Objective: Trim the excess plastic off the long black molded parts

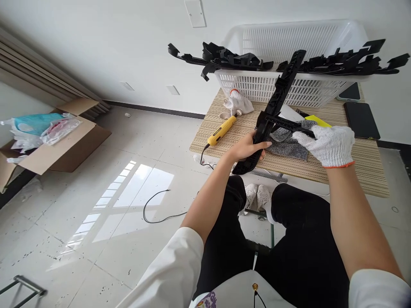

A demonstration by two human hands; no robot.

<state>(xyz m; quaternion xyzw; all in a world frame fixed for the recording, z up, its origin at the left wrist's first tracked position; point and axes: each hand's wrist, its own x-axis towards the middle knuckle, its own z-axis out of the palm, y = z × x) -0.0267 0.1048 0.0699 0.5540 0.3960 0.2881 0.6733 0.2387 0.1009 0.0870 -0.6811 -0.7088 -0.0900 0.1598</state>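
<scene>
Both forearms reach forward, elbows bent above the thighs. The bare left hand (248, 149) curls in a firm grip. The gloved right hand (327, 143), slightly higher, is closed, knuckles up.

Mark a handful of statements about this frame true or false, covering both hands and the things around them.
1. The bare left hand grips the long black part. True.
2. The right hand is bare. False: it wears a white knit glove and holds a thin black tool against the part.
3. The yellow tool is held in a hand. False: it lies on the table, left of the part.
4. Several black parts rest across the white basket. True.
5. The cardboard box stands on the table. False: it is on the floor, off to the left.
</scene>
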